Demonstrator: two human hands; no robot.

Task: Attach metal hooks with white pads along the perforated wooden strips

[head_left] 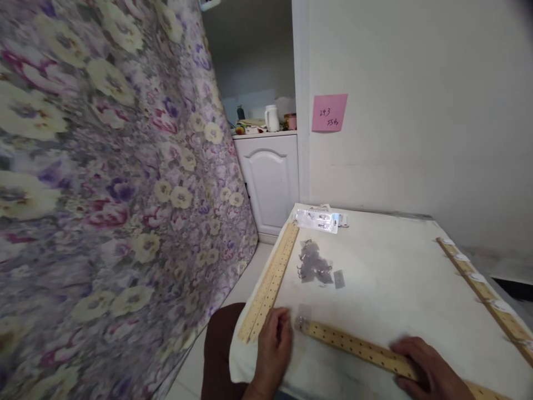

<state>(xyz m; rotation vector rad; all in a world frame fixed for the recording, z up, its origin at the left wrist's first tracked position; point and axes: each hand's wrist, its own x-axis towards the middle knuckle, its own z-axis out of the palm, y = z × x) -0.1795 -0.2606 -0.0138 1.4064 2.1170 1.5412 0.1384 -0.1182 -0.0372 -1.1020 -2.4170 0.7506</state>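
Observation:
My left hand (272, 347) rests on the white table (387, 261) near its front left corner, fingers curled, its fingertips close to the end of a perforated wooden strip (353, 345) that lies across the front. Whether the fingers pinch anything is hidden. My right hand (428, 369) lies flat on the same strip further right, pressing it down. A second perforated wooden strip (272, 278) runs along the table's left edge, just beside my left hand. A heap of small clear bags with metal parts (314, 264) lies in the middle.
A third wooden strip with white pads (485, 291) runs along the right edge. A clear packet (318, 219) lies at the far edge. A flowered mattress (104, 183) leans at the left. A pink note (328, 112) sticks to the wall; a white cabinet (270, 178) stands behind.

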